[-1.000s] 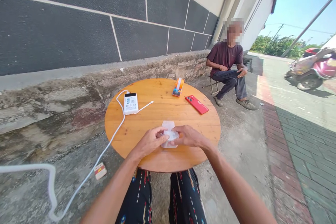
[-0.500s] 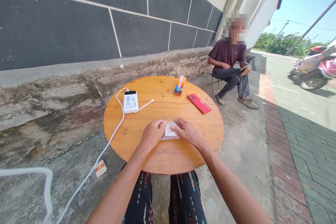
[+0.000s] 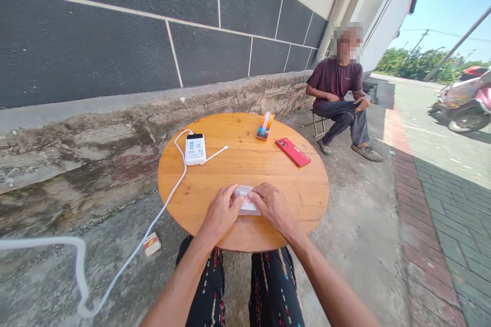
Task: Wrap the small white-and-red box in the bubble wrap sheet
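A small white packet with faint red print (image 3: 248, 207), apparently in clear plastic, is at the near part of the round wooden table (image 3: 215, 173). My left hand (image 3: 222, 213) grips its left side, with the thumb on top. On the right side, my right hand (image 3: 273, 205) is closed on the same packet, its thumb pressing the upper face. Both hands partly cover it, so its edges are not fully seen. Beyond them lies a red smartphone (image 3: 293, 152), back side up.
A white power bank (image 3: 195, 149) with a short cable (image 3: 217, 153) stands at the table's left; a long white cable (image 3: 165, 204) runs off the edge. An orange tape dispenser (image 3: 265, 126) is at the back. A person (image 3: 339, 87) sits beyond, right. A small box (image 3: 152, 244) lies on the ground.
Both hands have drawn the packet slightly nearer to me. My left thumb now lies on top of it. The camera view has shifted a little.
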